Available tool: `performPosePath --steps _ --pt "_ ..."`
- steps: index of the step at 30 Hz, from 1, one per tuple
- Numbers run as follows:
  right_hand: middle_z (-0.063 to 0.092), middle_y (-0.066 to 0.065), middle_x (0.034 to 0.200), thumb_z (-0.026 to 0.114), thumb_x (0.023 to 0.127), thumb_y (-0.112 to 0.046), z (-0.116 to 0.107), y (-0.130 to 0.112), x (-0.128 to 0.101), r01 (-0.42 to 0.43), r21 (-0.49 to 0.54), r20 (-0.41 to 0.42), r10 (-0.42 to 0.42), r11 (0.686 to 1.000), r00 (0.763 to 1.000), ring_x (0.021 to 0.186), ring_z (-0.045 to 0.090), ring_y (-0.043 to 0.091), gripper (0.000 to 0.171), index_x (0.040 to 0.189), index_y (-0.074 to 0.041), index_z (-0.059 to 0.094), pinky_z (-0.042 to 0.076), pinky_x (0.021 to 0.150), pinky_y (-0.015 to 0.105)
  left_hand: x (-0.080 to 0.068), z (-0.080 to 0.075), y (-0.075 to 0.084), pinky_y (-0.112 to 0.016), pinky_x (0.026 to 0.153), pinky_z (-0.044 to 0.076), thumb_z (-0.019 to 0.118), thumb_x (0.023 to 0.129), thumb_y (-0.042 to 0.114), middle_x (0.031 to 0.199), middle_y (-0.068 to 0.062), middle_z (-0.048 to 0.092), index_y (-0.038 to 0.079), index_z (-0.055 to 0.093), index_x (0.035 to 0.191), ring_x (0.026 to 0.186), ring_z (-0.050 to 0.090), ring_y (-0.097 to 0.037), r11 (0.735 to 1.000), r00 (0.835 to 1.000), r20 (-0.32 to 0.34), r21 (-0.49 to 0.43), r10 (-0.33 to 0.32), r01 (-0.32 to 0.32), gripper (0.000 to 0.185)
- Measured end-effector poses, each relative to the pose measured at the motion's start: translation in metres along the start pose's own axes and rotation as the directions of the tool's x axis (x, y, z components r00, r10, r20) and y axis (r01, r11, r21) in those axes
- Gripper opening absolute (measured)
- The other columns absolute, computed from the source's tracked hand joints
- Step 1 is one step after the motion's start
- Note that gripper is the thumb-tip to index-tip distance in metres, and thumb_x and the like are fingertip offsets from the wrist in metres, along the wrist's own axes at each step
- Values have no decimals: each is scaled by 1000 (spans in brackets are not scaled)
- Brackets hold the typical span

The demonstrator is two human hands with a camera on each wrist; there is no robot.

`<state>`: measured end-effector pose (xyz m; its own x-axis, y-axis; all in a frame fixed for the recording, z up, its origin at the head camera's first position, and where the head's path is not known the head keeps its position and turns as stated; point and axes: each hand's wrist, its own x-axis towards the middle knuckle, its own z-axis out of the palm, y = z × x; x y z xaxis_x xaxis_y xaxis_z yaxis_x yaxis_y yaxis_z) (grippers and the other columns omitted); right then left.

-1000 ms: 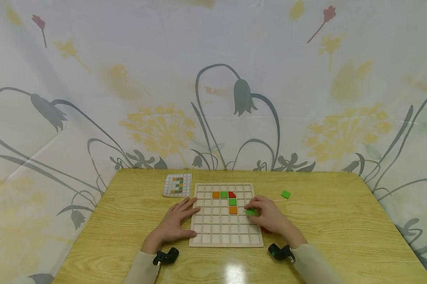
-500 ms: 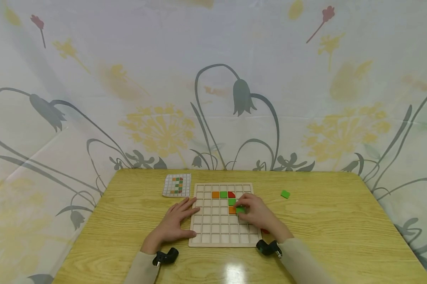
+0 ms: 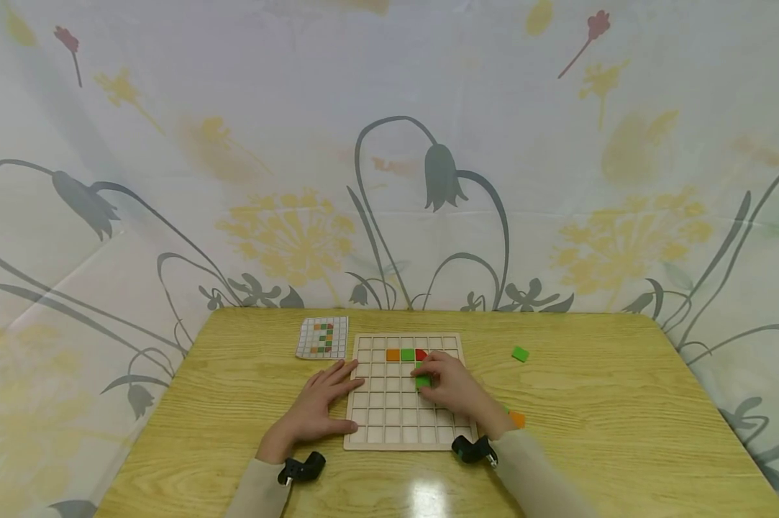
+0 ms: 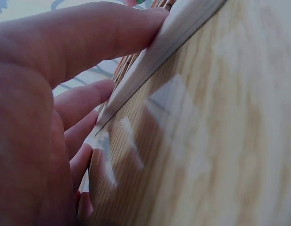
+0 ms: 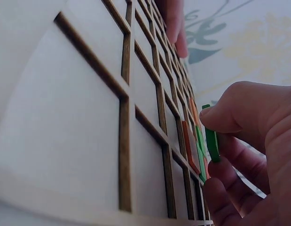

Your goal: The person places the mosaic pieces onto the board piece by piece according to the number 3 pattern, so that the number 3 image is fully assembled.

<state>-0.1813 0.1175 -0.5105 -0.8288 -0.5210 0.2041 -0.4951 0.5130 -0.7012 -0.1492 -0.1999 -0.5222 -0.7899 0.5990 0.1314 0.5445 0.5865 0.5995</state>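
Note:
My right hand pinches a green square tile between thumb and fingers, low over the wooden grid board. The tile stands on edge in the right wrist view, beside an orange tile set in a cell. From the head that orange tile is covered by the hand and the green one. My left hand lies spread at the board's left edge, thumb and fingertips on its rim. In the board's second row sit an orange tile, a green tile and a red rounded piece, partly covered by my fingers.
A printed card with a coloured grid pattern lies behind my left hand. Loose green pieces lie at the right. An orange piece shows beside my right forearm, with a bit of green. A patterned cloth hangs behind the table.
My right hand has carried the green tile leftward from the board's right side to over the orange tile. Loose orange and green pieces came into view behind the forearm. My left hand stays put.

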Motion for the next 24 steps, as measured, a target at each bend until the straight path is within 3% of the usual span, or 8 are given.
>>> performPosePath --steps 14,20,24 --pt "61 -2 102 73 86 -5 14 -7 7 10 -46 -25 -11 999 1000 93 50 19 21 105 -11 77 45 78 37 0 0 1 -67 111 13 76 83 43 162 -11 27 11 51 148 149 15 -38 1000 1000 -1 13 -5 5 76" --pt "61 0 100 72 86 -4 15 -11 8 3 -49 -15 -4 999 1000 92 50 21 19 104 -9 77 40 93 48 -1 0 2 -68 111 14 75 84 43 162 -12 27 11 52 147 149 16 -39 1000 1000 -5 18 -5 5 75" --pt "62 0 100 73 86 -4 17 -13 8 -2 -60 -18 1 998 1000 91 48 20 18 103 -10 77 39 87 45 0 0 2 -68 111 14 75 83 42 162 -13 28 10 52 147 149 16 -39 1000 1000 -7 16 0 0 75"
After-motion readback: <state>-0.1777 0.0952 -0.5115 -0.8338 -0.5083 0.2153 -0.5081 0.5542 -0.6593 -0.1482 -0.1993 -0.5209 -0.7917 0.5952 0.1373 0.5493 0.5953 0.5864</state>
